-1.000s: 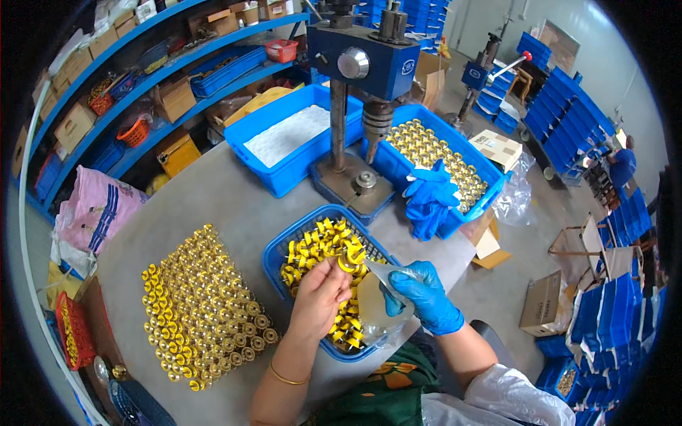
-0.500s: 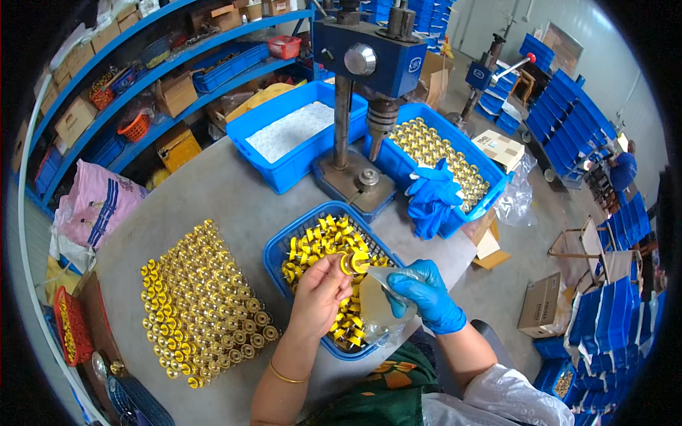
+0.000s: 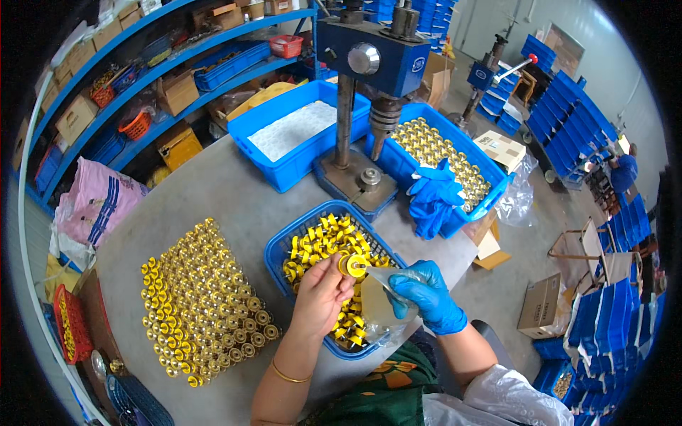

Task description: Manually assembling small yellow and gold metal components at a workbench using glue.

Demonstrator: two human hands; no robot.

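Indoors, yellow parts [image 3: 202, 305] on grey worktop [image 3: 170, 206], blue shelving [image 3: 277, 20]

Bare left hand [image 3: 323, 290] is holding a yellow-and-gold part [image 3: 353, 265], blue-gloved right hand [image 3: 430, 297] is gripping a translucent bottle [image 3: 376, 303], its narrow end pointing toward the part; a blue basket [image 3: 271, 257] of yellow pieces [image 3: 323, 241] is sitting below, a blue-headed press [image 3: 383, 58] is standing beyond

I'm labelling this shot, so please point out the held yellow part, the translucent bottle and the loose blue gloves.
Yellow part [image 3: 354, 266]: head view, its round face.
Translucent bottle [image 3: 377, 302]: head view, its body.
Blue gloves [image 3: 435, 195]: head view, the bunch's middle.
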